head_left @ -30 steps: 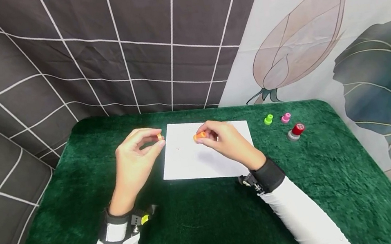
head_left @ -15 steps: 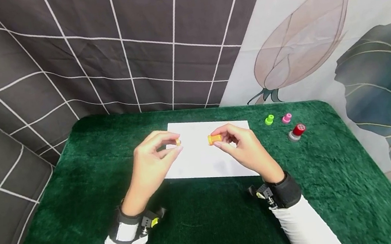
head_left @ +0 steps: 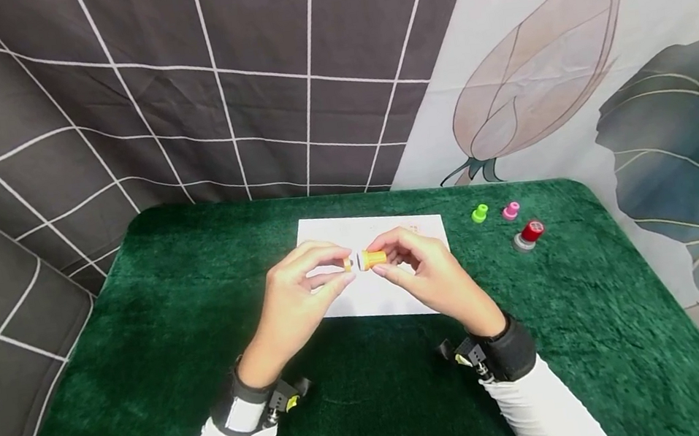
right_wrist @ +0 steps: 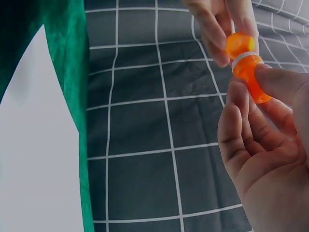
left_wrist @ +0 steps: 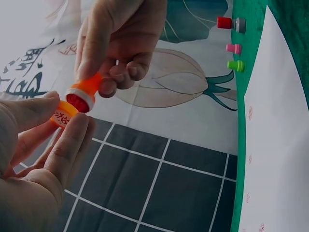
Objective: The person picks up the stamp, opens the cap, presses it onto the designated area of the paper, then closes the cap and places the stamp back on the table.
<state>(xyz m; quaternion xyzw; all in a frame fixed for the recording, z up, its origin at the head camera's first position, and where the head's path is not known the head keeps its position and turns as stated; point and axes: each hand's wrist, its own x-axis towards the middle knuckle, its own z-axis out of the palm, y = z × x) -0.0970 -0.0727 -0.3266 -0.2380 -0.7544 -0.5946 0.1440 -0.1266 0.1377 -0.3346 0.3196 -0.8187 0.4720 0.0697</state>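
Note:
My left hand pinches a small orange cap between thumb and fingers, a red mark showing on its face in the left wrist view. Opposite it, my right hand grips an orange stamp by its narrow handle, thumb on one side and fingers on the other. The stamp's white-ringed end with its red stamping face points at the cap. In the head view a narrow gap separates the two, held over a white sheet of paper. Small red prints show on the sheet in the left wrist view.
A green stamp and a pink stamp stand right of the paper. Nearer, a larger red-topped stamp with a grey base leans slightly. Green cloth covers the table, and a tile-patterned curtain hangs behind.
My left hand has moved right with the cap. The right hand has turned the stamp sideways, its stamping end now facing the cap, and the two are much closer together.

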